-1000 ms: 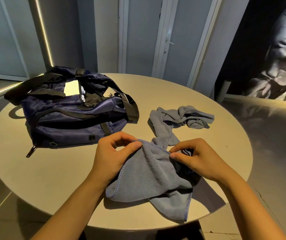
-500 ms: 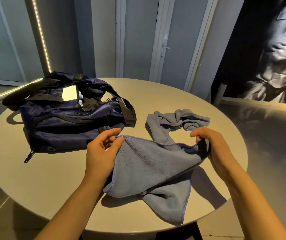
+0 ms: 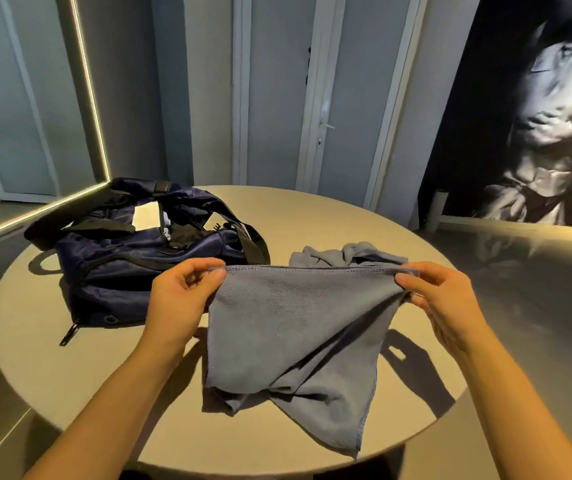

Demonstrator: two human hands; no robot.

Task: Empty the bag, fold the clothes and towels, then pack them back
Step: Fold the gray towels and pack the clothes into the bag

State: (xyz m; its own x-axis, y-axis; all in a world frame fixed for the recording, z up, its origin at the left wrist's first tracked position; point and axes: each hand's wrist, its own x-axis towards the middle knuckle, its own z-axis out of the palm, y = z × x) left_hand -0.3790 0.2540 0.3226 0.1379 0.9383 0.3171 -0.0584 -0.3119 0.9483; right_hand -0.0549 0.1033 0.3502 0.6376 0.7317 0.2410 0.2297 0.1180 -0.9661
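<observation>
A grey-blue towel (image 3: 295, 327) hangs stretched between my hands above the round table (image 3: 70, 368). My left hand (image 3: 182, 294) pinches its top left corner and my right hand (image 3: 440, 299) pinches its top right corner, so the stitched top edge runs taut. The towel's lower part droops in folds onto the table. A second grey-blue cloth (image 3: 340, 254) lies crumpled behind the towel, partly hidden by it. The navy bag (image 3: 121, 261) with black straps lies on the table's left side, its top open with something pale inside.
The table's near edge runs just below the towel's hanging tip. Grey doors and wall panels stand behind the table, with a lit strip at the left. A dark wall picture fills the right side.
My hands have moved apart and lifted, pulling the towel's top edge straight. The towel has risen off the table and now hangs spread out.
</observation>
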